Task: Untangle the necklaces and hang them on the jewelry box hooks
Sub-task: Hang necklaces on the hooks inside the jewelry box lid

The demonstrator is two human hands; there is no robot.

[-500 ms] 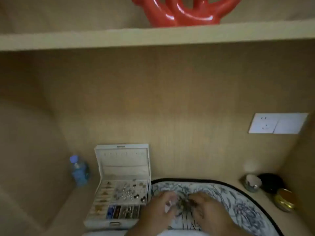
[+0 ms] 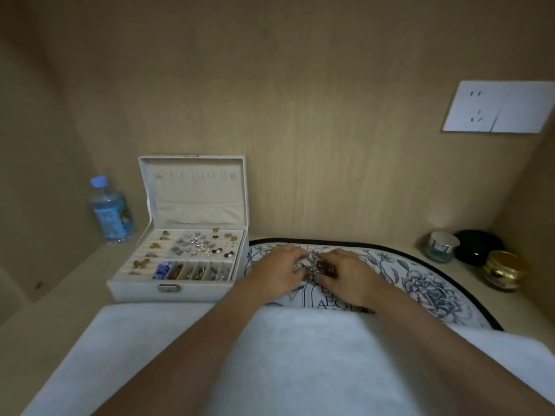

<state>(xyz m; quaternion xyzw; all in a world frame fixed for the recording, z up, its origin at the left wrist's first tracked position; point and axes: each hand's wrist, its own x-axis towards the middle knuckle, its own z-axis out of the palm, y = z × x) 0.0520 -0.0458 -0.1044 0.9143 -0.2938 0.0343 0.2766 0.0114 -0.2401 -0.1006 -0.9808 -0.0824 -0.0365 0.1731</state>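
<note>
A pale wood alcove closes around the worktop [image 2: 75, 283], where a flowered mat [image 2: 426, 283] lies just beside the open jewelry box [image 2: 180, 291]. On the mat, the tangled necklaces [image 2: 319, 270] sit between both hands. The left hand [image 2: 276, 270] and right hand [image 2: 348, 276] meet over the knot, fingers curled and pinching it. A row of hooks [image 2: 195, 176] runs across the raised lid. A water bottle [image 2: 112, 214] stands left of the box.
</note>
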